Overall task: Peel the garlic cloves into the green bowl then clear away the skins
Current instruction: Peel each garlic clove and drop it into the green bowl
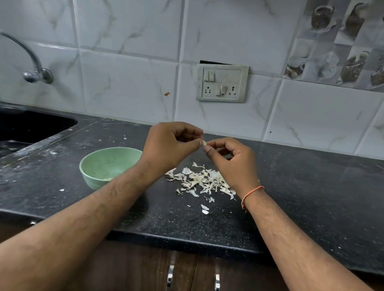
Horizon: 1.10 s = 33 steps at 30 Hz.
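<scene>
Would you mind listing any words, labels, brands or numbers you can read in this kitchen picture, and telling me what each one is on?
None: no readable text shows anywhere.
Switchboard on the wall: switches and sockets only, no marking legible.
Picture tiles at upper right: cups and pots, no lettering.
Green bowl: plain, no label.
Tap and cupboard handles: no brand visible.

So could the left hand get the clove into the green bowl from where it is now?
Probably yes. The left hand pinches the garlic clove together with the right hand, above the counter. The green bowl sits open just below and left of that forearm, with nothing between them.
</scene>
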{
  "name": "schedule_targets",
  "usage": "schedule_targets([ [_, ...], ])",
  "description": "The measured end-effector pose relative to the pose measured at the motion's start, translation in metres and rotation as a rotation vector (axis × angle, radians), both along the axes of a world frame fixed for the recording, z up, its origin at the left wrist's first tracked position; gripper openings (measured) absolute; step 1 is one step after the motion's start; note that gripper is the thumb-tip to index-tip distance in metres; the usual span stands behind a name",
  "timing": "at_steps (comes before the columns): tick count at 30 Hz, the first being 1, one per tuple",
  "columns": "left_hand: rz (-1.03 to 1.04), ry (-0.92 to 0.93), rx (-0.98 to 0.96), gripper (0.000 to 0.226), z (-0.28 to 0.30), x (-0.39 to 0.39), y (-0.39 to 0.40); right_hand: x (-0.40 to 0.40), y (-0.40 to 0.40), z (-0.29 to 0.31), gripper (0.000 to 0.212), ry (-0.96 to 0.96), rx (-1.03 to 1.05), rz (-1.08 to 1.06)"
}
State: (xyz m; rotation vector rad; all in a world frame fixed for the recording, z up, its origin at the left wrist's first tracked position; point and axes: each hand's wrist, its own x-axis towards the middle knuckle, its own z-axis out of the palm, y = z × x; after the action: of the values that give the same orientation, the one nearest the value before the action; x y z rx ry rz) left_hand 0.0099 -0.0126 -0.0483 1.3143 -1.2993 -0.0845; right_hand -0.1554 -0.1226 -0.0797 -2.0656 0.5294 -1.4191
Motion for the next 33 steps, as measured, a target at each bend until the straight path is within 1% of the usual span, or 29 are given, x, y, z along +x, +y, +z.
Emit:
schedule_targets([
  [3, 0.047, -0.047, 0.055, 0.019, 0.013, 0.018, 0.020, 0.021, 0.011, 0.006, 0.004, 0.023, 0.021, 0.052],
  [7, 0.144, -0.182, 0.185, 0.019, 0.019, 0.052, 0.051, 0.054, 0.031, 0.006, 0.006, 0.122, 0.071, 0.121],
  [9, 0.175, -0.219, 0.246, 0.020, 0.018, 0.068, 0.068, 0.070, 0.042, 0.004, 0.009, 0.172, 0.075, 0.132],
  [11, 0.212, -0.255, 0.299, 0.020, 0.015, 0.080, 0.082, 0.085, 0.051, 0.001, 0.010, 0.241, 0.050, 0.135],
  [13, 0.255, -0.302, 0.349, 0.020, 0.012, 0.090, 0.092, 0.097, 0.057, -0.002, 0.006, 0.318, 0.009, 0.132],
  [17, 0.312, -0.376, 0.430, 0.019, 0.007, 0.101, 0.100, 0.104, 0.060, -0.003, 0.004, 0.377, -0.020, 0.113],
  [21, 0.319, -0.401, 0.425, 0.017, 0.003, 0.102, 0.096, 0.085, 0.052, -0.005, 0.005, 0.380, -0.005, 0.065],
  [25, 0.277, -0.452, 0.393, 0.015, 0.002, 0.084, 0.079, 0.045, 0.033, -0.016, 0.006, 0.362, 0.013, -0.019],
  [30, 0.250, -0.673, 0.351, 0.025, 0.000, 0.035, 0.050, -0.010, 0.002, -0.033, 0.007, 0.451, 0.006, -0.142],
  [33, 0.176, -0.752, 0.454, 0.034, -0.012, 0.009, 0.025, -0.033, -0.012, -0.041, 0.008, 0.550, -0.046, -0.191],
])
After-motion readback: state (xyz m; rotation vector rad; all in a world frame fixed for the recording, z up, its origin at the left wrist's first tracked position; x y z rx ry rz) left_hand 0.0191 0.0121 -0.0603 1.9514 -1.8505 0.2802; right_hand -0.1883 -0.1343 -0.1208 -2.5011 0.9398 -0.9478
